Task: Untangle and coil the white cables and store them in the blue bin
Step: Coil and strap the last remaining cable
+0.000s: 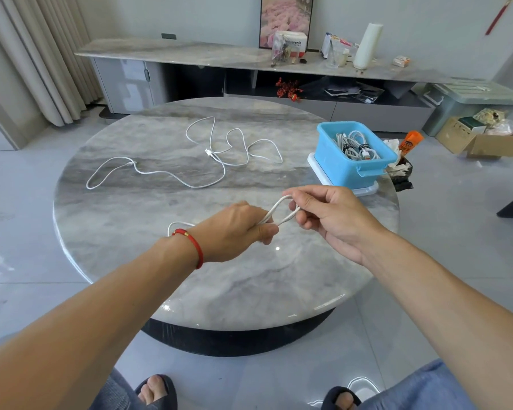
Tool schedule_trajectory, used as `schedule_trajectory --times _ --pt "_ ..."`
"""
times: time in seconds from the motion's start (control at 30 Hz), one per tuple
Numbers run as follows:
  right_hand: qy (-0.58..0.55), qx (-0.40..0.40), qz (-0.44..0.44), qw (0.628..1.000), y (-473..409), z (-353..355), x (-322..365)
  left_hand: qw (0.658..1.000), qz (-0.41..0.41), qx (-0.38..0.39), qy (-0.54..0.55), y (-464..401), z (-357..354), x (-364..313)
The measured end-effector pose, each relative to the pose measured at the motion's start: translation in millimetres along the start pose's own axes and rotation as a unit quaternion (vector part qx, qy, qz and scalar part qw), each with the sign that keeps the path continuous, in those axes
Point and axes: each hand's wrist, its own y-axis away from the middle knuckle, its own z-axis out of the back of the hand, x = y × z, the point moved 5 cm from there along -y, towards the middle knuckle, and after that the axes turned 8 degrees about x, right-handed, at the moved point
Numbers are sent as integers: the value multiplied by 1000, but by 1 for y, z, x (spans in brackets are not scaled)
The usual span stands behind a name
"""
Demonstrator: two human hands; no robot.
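Left hand [237, 229] grips gathered strands of a white cable [274, 213]; right hand [323, 213] has fingers hooked through the loop end. Both held above the round marble table [249, 276]. A loose cable [190, 161] lies uncoiled farther back. Blue bin [354, 170] at right edge (coiled cables [354, 145] inside).

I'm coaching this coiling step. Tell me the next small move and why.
Probably lay another loop into the left hand: it grips the gathered cable, the right hand holds only one loop, and slack trails on the table.
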Motion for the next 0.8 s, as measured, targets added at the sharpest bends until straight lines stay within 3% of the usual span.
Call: schedule_trajectory --times 0.17,0.27,0.33,0.47,0.57,0.7,0.8 --pt "3 -24 -11 1000 0 1 1 975 -8 49 214 2 -10 -3" --pt "-70 -49 -6 996 -1 -2 5 918 -15 22 395 -1 -9 -11" --pt "-89 -36 -31 995 -2 -7 1 861 -2 -25 508 -3 -5 -14" --pt "22 139 -88 986 6 -37 -24 745 10 -87 661 -8 2 -13" --pt "64 256 -127 956 17 -63 -36 696 27 -130 706 -9 4 -6" --pt "131 271 -177 937 26 -76 -47 722 73 -230 648 -6 7 17" --pt "278 240 -130 921 26 -73 -38 826 137 -282 469 1 10 33"
